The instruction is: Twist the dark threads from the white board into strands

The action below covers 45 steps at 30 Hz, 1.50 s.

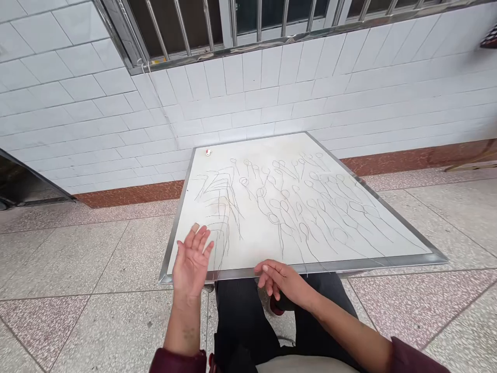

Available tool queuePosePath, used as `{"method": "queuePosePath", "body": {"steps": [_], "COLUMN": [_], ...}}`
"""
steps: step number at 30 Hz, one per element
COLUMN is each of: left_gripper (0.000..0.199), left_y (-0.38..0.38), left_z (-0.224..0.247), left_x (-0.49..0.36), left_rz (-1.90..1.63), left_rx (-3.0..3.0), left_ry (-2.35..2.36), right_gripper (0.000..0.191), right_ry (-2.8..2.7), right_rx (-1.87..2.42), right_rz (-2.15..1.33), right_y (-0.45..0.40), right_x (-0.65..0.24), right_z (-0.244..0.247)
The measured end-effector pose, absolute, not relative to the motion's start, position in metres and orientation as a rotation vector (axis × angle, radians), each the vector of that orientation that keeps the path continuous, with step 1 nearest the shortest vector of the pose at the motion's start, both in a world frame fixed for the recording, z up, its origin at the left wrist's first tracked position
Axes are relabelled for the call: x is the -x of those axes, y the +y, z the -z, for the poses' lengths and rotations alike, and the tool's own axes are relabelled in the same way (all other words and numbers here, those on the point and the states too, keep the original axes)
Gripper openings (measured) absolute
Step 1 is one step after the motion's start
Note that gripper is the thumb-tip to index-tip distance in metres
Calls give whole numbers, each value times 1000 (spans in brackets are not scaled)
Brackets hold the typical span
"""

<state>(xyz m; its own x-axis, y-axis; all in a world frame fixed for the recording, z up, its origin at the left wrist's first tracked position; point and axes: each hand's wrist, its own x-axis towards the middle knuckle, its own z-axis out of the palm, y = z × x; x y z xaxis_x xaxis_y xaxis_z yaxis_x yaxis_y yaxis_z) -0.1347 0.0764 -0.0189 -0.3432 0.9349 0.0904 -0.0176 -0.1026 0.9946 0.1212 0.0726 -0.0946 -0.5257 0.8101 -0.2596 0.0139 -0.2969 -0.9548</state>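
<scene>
My left hand [193,259] is held palm up over the near left edge of the board, fingers spread, nothing seen in it. Over the near edge is my right hand [280,280], its fingers loosely bent and apart, with the thumb close to the index finger; no object shows in it. Between and beyond them lies the white board [252,248] with a grey metal rim. Many thin dark strands with looped ends [305,228], like wire or thread, cover its middle and right. Bent strands without loops [221,202] lie on the left, nearest my left hand.
A small white and red object [208,152] sits at the board's far left corner. Behind stands a white tiled wall [248,109] with a barred window [260,20]. My legs [240,316] are under the near edge. Speckled floor tiles [128,248] surround the board.
</scene>
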Motion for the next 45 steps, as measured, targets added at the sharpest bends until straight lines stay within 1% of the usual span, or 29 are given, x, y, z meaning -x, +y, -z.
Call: {"method": "queuePosePath", "body": {"steps": [2, 4, 7, 11, 14, 16, 18, 21, 23, 28, 30, 32, 35, 37, 40, 43, 45], "left_gripper": [60, 53, 43, 33, 39, 44, 45, 43, 46, 67, 65, 58, 51, 52, 59, 64, 65], "left_y": [58, 46, 36, 29, 25, 26, 33, 57, 78, 111, 113, 113, 112, 113, 115, 115, 114], "left_z": [10, 5, 6, 14, 19, 23, 29, 43, 56, 84, 90, 93, 95, 97, 100, 102, 103], "left_x": [107, 85, 64, 46, 32, 24, 15, 0, -13, -38, -40, -38, -34, -34, -37, -39, -39], "left_rz": [-1544, -1508, -1505, -1472, -1429, -1429, -1396, -1275, -1229, -1116, -1088, -1066, -1040, -1033, -1033, -1042, -1057], "left_rx": [-744, -583, -531, -630, -700, -739, -912, -1284, -1368, -1563, -1630, -1676, -1699, -1703, -1715, -1725, -1727], "left_ry": [1006, 849, 838, 1021, 1153, 1204, 1302, 1499, 1554, 1713, 1756, 1780, 1796, 1807, 1830, 1840, 1829], "right_gripper": [52, 51, 45, 38, 36, 39, 40, 35, 31, 31, 31, 32, 31, 27, 21, 21, 20], "right_ry": [-1367, -1375, -1374, -1359, -1515, -1721, -1905, -2083, -2148, -2218, -2209, -2178, -2081, -1978, -1866, -1972, -2105], "right_rx": [1031, 999, 1066, 1178, 1208, 1187, 1146, 1109, 1104, 1102, 1104, 1106, 1100, 1130, 1353, 1591, 1720], "right_rz": [-1882, -1851, -1819, -1701, -1499, -1303, -1140, -988, -918, -849, -854, -879, -916, -870, -682, -548, -492], "right_y": [63, 53, 40, 26, 19, 16, 15, 14, 14, 14, 12, 10, 13, 23, 52, 88, 107], "right_x": [-132, -140, -151, -167, -178, -183, -186, -187, -187, -188, -190, -194, -201, -206, -207, -197, -185], "right_z": [109, 123, 139, 150, 156, 159, 163, 167, 168, 170, 172, 172, 161, 142, 103, 71, 61]}}
